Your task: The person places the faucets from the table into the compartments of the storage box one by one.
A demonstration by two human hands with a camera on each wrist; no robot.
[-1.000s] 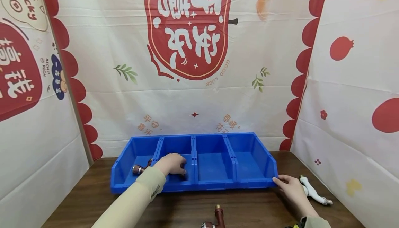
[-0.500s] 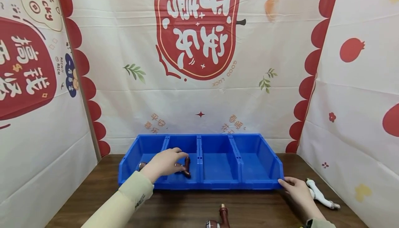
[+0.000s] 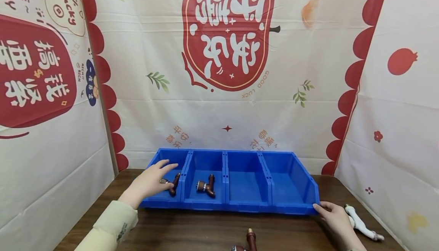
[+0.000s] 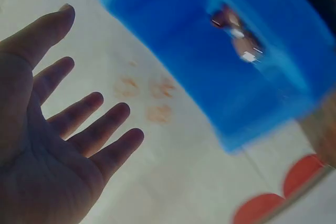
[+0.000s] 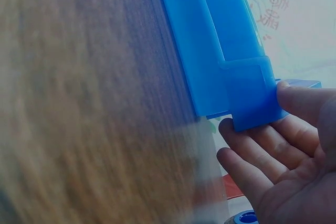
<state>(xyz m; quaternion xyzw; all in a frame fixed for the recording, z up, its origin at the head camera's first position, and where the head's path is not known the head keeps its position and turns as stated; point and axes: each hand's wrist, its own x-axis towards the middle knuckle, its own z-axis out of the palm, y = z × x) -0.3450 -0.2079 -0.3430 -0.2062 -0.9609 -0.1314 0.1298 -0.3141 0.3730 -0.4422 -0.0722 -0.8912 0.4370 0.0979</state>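
My left hand [image 3: 149,180] hovers over the leftmost compartment of a blue divided bin [image 3: 248,206], fingers spread and holding nothing. Behind its fingertips lies a brown faucet [image 3: 175,185], partly hidden in the head view. The second compartment holds another brown faucet [image 3: 205,187] with a metal collar and a brass-coloured end. In the left wrist view the palm [image 4: 47,156] is bare, and a faucet [image 4: 239,35] shows blurred inside the bin. My right hand [image 3: 337,220] grips the bin's front right corner, thumb on one face and fingers [image 5: 262,153] under the other.
A white faucet [image 3: 363,224] lies on the brown wooden table [image 3: 185,232], just right of my right hand. Another brown faucet [image 3: 251,239] is cut off at the bottom edge. Printed cloth walls [image 3: 240,113] stand behind the bin and at both sides.
My left hand has let go of the faucet in the second compartment and moved left over the first. My right hand keeps its grip on the bin's corner. The head view has shifted left.
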